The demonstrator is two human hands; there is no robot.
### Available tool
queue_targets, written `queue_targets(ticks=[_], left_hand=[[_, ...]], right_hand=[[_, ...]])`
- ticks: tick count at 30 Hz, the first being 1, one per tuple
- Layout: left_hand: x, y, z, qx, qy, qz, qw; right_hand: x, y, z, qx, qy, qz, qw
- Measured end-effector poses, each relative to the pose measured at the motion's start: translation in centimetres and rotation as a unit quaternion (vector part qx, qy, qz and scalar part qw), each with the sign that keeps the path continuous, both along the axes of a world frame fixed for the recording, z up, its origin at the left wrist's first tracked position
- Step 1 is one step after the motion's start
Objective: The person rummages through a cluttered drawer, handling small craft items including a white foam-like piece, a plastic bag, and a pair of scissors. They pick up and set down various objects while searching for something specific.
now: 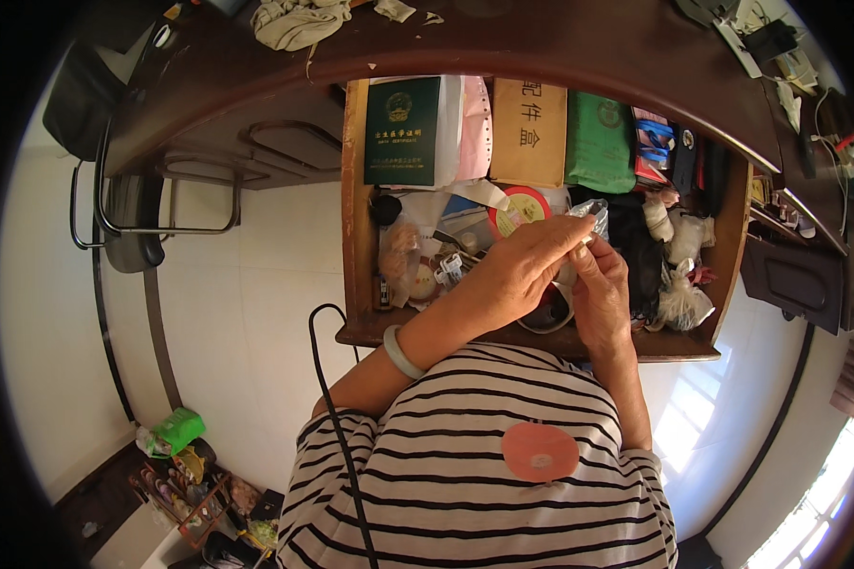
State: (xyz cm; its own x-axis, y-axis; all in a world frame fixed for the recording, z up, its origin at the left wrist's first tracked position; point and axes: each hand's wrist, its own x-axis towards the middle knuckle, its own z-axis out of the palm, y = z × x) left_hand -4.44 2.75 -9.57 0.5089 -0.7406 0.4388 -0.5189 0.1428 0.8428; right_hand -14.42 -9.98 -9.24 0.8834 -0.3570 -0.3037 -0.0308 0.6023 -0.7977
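Observation:
An open wooden drawer (462,341) full of small household items lies before me. Above its middle, my left hand (530,267), with a pale bangle (402,353) on the wrist, meets my right hand (601,284) at the fingertips. Both grip a small clear plastic bag (596,208), whose crinkled end sticks up past the fingers; what it contains is hard to tell. Partly behind the left hand is a round red-rimmed container (518,210) with a yellow label. Under the hands, a round white-rimmed item (546,323) with a dark inside is partly covered.
A dark green booklet (402,131), brown cardboard box (529,131) and green packet (601,146) line the drawer's back. Knotted plastic bags (685,299) fill its right side. The desk edge (512,64) overhangs the drawer. A black cable (334,398) hangs at my left; a chair (132,213) stands beyond.

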Motion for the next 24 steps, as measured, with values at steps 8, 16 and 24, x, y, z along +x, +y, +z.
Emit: queue_targets(ticks=[8,16,24], left_hand=[[1.1,0.8,0.7,-0.022,0.349,-0.127,0.928],[1.8,1.1,0.6,-0.013,0.416,-0.165,0.894],[2.7,1.4,1.1,0.009,0.221,-0.123,0.967]], right_hand=[[-0.4,-0.8,0.1,0.096,-0.018,0.068,0.993],[-0.2,-1.0,0.5,0.113,-0.032,0.107,0.987],[-0.2,-1.3,0.5,0.101,-0.024,0.129,0.986]])
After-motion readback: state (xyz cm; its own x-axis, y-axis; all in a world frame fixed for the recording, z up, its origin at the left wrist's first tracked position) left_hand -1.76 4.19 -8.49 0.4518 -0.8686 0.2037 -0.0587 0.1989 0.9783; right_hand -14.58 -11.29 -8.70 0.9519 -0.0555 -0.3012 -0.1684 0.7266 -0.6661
